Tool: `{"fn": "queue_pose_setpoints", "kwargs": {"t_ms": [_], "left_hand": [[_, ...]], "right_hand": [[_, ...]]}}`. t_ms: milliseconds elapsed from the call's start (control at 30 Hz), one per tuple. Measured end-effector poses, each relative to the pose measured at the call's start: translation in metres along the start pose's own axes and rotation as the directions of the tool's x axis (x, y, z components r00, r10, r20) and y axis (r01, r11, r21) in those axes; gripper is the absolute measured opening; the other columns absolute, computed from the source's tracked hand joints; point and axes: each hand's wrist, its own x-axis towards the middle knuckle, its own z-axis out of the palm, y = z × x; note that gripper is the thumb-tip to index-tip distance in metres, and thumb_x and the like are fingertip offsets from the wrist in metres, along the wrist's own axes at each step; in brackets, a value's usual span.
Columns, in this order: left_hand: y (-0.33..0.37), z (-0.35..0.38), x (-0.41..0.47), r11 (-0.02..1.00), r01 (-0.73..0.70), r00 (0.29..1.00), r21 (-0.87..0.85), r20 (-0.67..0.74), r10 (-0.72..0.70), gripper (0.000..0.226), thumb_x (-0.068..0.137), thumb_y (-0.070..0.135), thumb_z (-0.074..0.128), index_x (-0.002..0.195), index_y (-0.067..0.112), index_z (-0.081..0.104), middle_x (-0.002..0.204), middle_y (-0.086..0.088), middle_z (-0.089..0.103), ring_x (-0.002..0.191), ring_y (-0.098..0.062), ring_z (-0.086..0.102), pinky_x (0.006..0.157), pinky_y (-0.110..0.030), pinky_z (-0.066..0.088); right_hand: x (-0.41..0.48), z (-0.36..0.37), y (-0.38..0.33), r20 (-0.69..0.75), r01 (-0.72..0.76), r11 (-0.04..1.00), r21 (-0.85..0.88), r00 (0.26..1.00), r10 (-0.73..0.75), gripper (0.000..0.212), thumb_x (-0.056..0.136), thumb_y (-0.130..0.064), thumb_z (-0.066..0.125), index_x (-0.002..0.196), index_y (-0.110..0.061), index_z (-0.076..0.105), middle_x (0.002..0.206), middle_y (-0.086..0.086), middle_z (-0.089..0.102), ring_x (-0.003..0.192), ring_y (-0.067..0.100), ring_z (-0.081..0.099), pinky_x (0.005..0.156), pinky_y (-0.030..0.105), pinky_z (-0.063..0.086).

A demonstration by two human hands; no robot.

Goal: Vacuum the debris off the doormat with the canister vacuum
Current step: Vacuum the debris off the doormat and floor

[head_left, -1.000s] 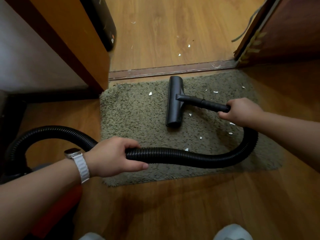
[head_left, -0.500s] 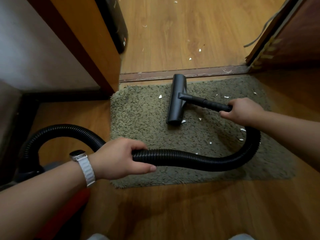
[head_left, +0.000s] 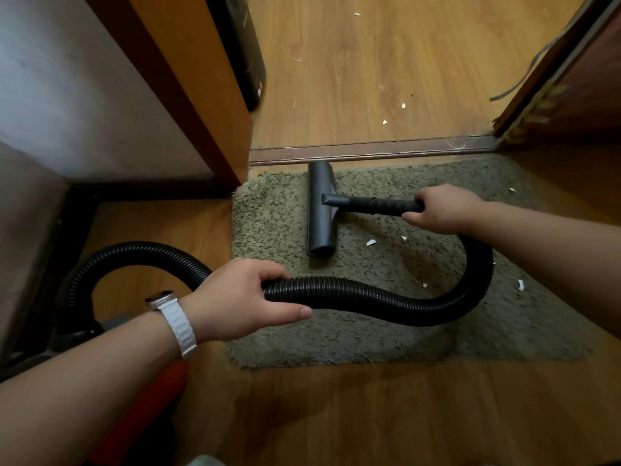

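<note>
Two bare hands on one black vacuum line. Left hand [head_left: 235, 297] wrapped round the ribbed hose [head_left: 386, 301] above the near-left part of the doormat [head_left: 369, 341], fingers [head_left: 274, 274] curled over the top and thumb laid along the near side, pinching the hose between them. Right hand [head_left: 443, 208] closed round the rear end of the rigid tube [head_left: 379, 204], fingers curled tight about it, knuckles up.

Floor nozzle [head_left: 322, 216] flat on the far-left part of the mat, long axis pointing away from the person, far tip just past the mat's far edge and near the threshold strip [head_left: 386, 150]. Hose dropping from under the right hand, bending round on the right, crossing back left over the mat through the left hand, then arching up and down to the canister vacuum [head_left: 151, 391] at lower left, its grey top and red body only partly in view.

Several white scraps of debris [head_left: 371, 242] on the mat, all to the right of the nozzle: one near its near end, smaller ones by the hose bend, one toward the right edge. More white scraps [head_left: 384, 122] on the wooden floor [head_left: 369, 79] beyond the threshold.

White-strapped watch [head_left: 163, 297] on the left wrist. Wooden door frame [head_left: 188, 95] at the mat's far-left corner, dark door [head_left: 578, 95] at upper right.
</note>
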Motion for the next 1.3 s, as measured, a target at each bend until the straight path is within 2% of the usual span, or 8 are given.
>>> {"fn": "queue_pose_setpoints", "kwargs": {"t_ms": [200,333,600,700,867,1067,1167,1300], "left_hand": [[-0.003,-0.001,-0.003,1.0,-0.015,1.0,0.001,0.027,0.015,0.055,0.058,0.081,0.064,0.085,0.033,0.069,0.069,0.003,0.069,0.057,-0.011,0.064,0.056,-0.034,0.054],[-0.004,-0.002,-0.004,1.0,-0.022,0.999,-0.002,0.029,0.022,0.053,0.06,0.079,0.065,0.084,0.032,0.069,0.068,0.004,0.068,0.055,-0.007,0.062,0.051,-0.024,0.048],[-0.004,0.001,-0.001,1.0,-0.023,0.999,-0.014,0.021,0.024,0.051,0.059,0.081,0.067,0.083,0.036,0.068,0.066,0.004,0.069,0.055,-0.013,0.065,0.053,-0.033,0.054],[-0.003,0.001,-0.002,1.0,-0.025,0.999,0.001,0.025,0.025,0.05,0.06,0.08,0.066,0.084,0.037,0.068,0.067,0.005,0.069,0.055,-0.012,0.065,0.053,-0.031,0.054],[-0.003,0.003,-0.003,0.999,-0.027,0.999,0.039,0.026,0.026,0.049,0.06,0.081,0.064,0.083,0.038,0.067,0.069,0.007,0.068,0.057,-0.008,0.064,0.055,-0.03,0.053],[-0.002,0.002,-0.002,0.999,-0.02,0.999,0.029,0.04,0.019,0.051,0.061,0.078,0.066,0.086,0.034,0.069,0.069,0.005,0.07,0.056,-0.008,0.064,0.053,-0.026,0.052],[-0.003,0.002,-0.003,0.999,-0.024,0.999,0.027,0.039,0.023,0.052,0.061,0.078,0.066,0.086,0.033,0.069,0.069,0.005,0.07,0.056,-0.008,0.064,0.053,-0.026,0.052],[-0.004,0.003,-0.003,0.998,-0.029,0.999,0.056,0.044,0.026,0.056,0.06,0.081,0.062,0.089,0.034,0.07,0.07,0.006,0.07,0.058,-0.008,0.064,0.056,-0.03,0.054]], "right_hand": [[-0.006,0.003,0.007,-0.004,0.088,0.996,0.03,0.996,-0.088,0.026,0.091,-0.045,0.062,0.11,-0.027,0.056,0.082,-0.005,0.062,0.067,0.012,0.059,0.051,0.025,0.042],[-0.009,0.002,0.022,-0.057,0.042,0.996,0.074,0.998,-0.037,0.032,0.091,-0.044,0.064,0.119,-0.03,0.058,0.093,0.001,0.065,0.073,0.018,0.061,0.055,0.026,0.043],[-0.003,0.006,0.038,-0.101,-0.064,0.994,0.085,0.992,0.073,0.03,0.09,-0.047,0.064,0.113,-0.029,0.06,0.086,0.001,0.065,0.064,0.013,0.058,0.049,0.024,0.039],[-0.002,0.007,0.031,-0.104,-0.028,1.0,0.012,0.994,0.029,0.028,0.091,-0.045,0.062,0.113,-0.026,0.059,0.082,-0.001,0.061,0.068,0.017,0.058,0.05,0.026,0.041],[-0.004,0.004,0.019,-0.099,0.053,0.995,-0.083,0.993,-0.061,0.02,0.092,-0.044,0.059,0.103,-0.028,0.055,0.075,-0.004,0.059,0.065,0.015,0.058,0.055,0.031,0.054],[-0.002,-0.001,0.023,-0.159,0.036,0.992,-0.12,0.986,-0.055,0.018,0.091,-0.044,0.058,0.099,-0.028,0.055,0.073,-0.005,0.056,0.065,0.017,0.056,0.048,0.025,0.039],[-0.002,-0.001,0.026,-0.164,0.025,0.993,-0.118,0.985,-0.044,0.02,0.091,-0.043,0.059,0.101,-0.026,0.056,0.074,-0.004,0.056,0.067,0.021,0.057,0.05,0.026,0.039],[-0.003,0.005,0.02,-0.114,0.095,0.986,-0.134,0.987,-0.111,0.02,0.092,-0.045,0.058,0.103,-0.029,0.056,0.076,-0.005,0.057,0.065,0.014,0.056,0.05,0.027,0.045]]}}
